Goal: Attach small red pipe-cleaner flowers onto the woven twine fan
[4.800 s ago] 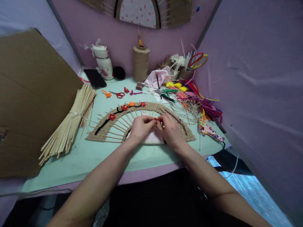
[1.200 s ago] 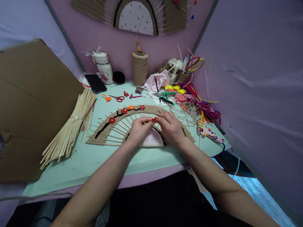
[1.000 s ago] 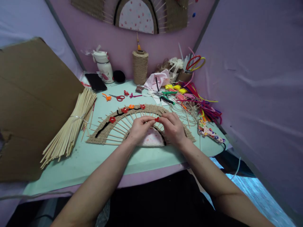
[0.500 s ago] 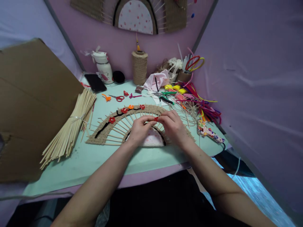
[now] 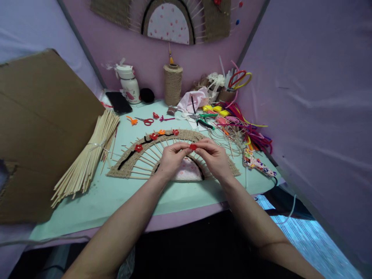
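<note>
A half-round jute fan [image 5: 133,159] with wooden spokes lies on the pale green table [image 5: 116,197]. A black pipe cleaner and small red and orange flowers [image 5: 153,136] run along its woven band. My left hand [image 5: 171,157] and my right hand [image 5: 213,157] meet just above the fan's middle. Their fingertips pinch one small red pipe-cleaner flower [image 5: 193,147] between them. A pink dotted half-circle [image 5: 186,174] at the fan's centre is partly hidden under my hands.
A bundle of bamboo sticks [image 5: 87,159] and a cardboard sheet [image 5: 37,128] lie at left. At the back stand a jute spool [image 5: 172,84], a white bottle [image 5: 128,83], a phone [image 5: 118,102] and red scissors [image 5: 144,121]. Pliers [image 5: 203,118], coloured pipe cleaners [image 5: 250,130] and a glue gun [image 5: 258,162] crowd the right.
My hands stay pinched on the small red flower above the fan, with the fingers working it slightly. The view has shifted a little; nothing else has moved.
</note>
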`<state>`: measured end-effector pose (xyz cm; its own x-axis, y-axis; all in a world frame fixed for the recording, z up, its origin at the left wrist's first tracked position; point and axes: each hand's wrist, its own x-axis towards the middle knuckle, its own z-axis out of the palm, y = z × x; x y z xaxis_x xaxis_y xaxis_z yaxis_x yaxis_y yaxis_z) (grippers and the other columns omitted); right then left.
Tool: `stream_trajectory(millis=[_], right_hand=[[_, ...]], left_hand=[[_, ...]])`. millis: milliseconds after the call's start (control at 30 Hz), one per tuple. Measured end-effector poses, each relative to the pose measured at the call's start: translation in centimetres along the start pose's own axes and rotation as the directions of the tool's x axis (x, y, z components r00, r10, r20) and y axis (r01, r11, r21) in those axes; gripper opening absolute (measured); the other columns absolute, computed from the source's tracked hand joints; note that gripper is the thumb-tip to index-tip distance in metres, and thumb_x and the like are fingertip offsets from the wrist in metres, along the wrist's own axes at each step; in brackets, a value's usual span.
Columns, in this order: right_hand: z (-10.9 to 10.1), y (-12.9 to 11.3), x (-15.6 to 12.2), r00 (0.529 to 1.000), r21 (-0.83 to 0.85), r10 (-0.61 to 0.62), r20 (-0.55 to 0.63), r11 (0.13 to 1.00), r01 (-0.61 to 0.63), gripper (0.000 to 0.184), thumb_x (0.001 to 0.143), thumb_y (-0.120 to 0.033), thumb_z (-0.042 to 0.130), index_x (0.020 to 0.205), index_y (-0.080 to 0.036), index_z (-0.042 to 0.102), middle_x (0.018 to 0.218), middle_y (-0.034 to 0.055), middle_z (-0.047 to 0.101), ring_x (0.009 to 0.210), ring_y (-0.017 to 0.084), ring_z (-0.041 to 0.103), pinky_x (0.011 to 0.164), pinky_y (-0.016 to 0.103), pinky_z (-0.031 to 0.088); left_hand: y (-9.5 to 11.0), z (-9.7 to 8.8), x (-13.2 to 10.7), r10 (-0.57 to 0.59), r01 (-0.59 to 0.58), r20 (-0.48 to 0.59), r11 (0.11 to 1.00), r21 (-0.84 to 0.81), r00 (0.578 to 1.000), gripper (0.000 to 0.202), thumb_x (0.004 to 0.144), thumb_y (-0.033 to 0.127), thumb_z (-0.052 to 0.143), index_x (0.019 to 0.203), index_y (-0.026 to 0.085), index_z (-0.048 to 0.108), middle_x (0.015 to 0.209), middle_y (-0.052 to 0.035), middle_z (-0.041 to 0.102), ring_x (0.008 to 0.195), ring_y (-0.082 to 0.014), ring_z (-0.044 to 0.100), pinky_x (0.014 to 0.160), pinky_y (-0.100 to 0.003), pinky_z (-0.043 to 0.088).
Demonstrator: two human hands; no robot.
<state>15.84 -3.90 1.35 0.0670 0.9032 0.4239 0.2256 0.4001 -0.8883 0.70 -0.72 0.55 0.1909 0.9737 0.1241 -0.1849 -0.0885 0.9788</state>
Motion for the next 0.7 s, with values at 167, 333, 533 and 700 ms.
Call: stream_trajectory(millis=[167,333,533,700], right_hand=[[0.6,-0.1,-0.5,0.997,-0.028,-0.032,-0.064,0.999,0.03,0.012,0.082,-0.023,0.067,0.087,-0.027,0.077,0.084,0.0011,0.064,0.081,0.015,0.06,0.077,0.03,0.05],[0.3,-0.1,-0.6,0.996,-0.081,-0.055,-0.073,0.996,0.049,0.013,0.084,-0.025,0.067,0.092,-0.028,0.077,0.087,0.0016,0.063,0.083,0.015,0.06,0.077,0.031,0.049],[-1.8,-0.5,0.8,0.967,0.088,0.042,0.252,0.994,-0.066,0.034,0.079,-0.03,0.073,0.112,-0.034,0.072,0.101,0.0019,0.06,0.094,0.016,0.056,0.086,0.034,0.048],[-1.9,-0.6,0.6,0.958,0.132,0.036,0.283,0.988,-0.076,0.019,0.079,-0.031,0.074,0.097,-0.033,0.077,0.094,0.0013,0.061,0.09,0.015,0.058,0.084,0.034,0.049]], left_hand=[[0.0,0.0,-0.1,0.064,-0.063,-0.007,0.997,0.044,0.998,0.011,0.064,0.028,0.078,0.069,0.019,0.077,0.077,-0.0049,0.074,0.079,-0.019,0.065,0.08,-0.032,0.049],[-0.1,0.0,0.0,0.062,-0.062,-0.011,0.998,0.022,0.998,0.01,0.064,0.028,0.078,0.068,0.018,0.076,0.076,-0.0042,0.073,0.078,-0.0175,0.064,0.079,-0.03,0.047],[-0.3,0.0,0.0,-0.139,0.176,0.202,0.968,-0.178,0.969,0.025,0.06,0.038,0.083,0.068,0.016,0.075,0.07,-0.0016,0.068,0.066,-0.011,0.056,0.067,-0.024,0.042],[-0.4,0.2,-0.3,-0.211,0.273,0.272,0.938,-0.214,0.939,0.038,0.052,0.046,0.087,0.068,0.013,0.075,0.066,-0.0023,0.066,0.063,-0.0105,0.053,0.065,-0.025,0.041]])
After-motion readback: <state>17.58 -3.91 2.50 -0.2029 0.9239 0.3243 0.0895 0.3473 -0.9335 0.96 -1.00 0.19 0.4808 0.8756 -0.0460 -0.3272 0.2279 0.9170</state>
